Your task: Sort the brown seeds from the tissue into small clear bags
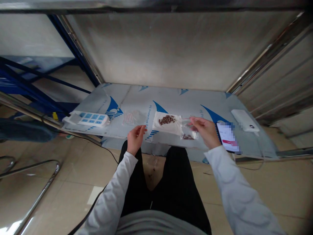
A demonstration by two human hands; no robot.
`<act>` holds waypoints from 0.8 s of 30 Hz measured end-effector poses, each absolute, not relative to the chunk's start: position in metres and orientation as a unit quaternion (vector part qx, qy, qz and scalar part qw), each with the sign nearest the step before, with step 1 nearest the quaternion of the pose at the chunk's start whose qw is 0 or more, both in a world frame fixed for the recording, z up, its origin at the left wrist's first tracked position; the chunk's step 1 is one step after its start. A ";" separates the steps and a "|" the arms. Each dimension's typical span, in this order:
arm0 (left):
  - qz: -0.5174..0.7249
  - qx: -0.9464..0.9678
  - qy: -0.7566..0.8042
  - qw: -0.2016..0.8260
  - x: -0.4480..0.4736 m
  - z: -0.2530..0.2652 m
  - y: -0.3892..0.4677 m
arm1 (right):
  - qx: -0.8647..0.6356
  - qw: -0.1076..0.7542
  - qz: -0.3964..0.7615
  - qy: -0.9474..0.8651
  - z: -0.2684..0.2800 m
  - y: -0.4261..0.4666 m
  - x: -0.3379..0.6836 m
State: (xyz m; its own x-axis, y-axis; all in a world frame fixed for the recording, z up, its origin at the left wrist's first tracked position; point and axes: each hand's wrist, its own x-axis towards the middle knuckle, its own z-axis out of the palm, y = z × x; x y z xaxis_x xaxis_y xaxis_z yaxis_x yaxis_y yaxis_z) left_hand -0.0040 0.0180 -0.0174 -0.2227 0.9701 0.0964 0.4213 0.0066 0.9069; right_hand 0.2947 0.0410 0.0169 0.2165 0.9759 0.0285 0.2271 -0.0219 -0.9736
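Note:
My right hand holds a small clear plastic bag with a few dark brown pieces at its bottom. It hangs just right of a white sheet that carries a pile of small dark brown pieces. My left hand hovers at the near edge of the low metal shelf, left of the white sheet, fingers loosely curled and holding nothing. A heap of empty clear bags lies beyond my left hand.
A white and blue power strip lies at the shelf's left end, its black cord running down over the floor. A phone and a white power bank lie at the right. Blue racking stands at the left. My knees are under the shelf edge.

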 end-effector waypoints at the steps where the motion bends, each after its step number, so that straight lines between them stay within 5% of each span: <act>1: 0.415 0.534 0.699 0.232 -0.015 -0.021 0.027 | -0.646 0.482 0.334 -0.488 0.013 0.056 0.307; 6: 0.343 0.481 0.798 0.117 -0.058 -0.028 0.066 | -0.758 0.394 0.080 -0.514 -0.008 0.092 0.345; 10: 0.274 0.489 0.821 0.108 -0.067 -0.029 0.082 | -0.714 0.391 0.012 -0.581 -0.019 0.073 0.329; 15: 0.259 0.508 0.818 0.077 -0.054 -0.013 0.071 | -0.661 0.450 0.061 -0.598 -0.010 0.031 0.270; 24: 0.464 0.544 0.671 0.195 0.032 0.028 -0.002 | -0.515 0.516 0.399 -0.556 0.028 -0.002 0.148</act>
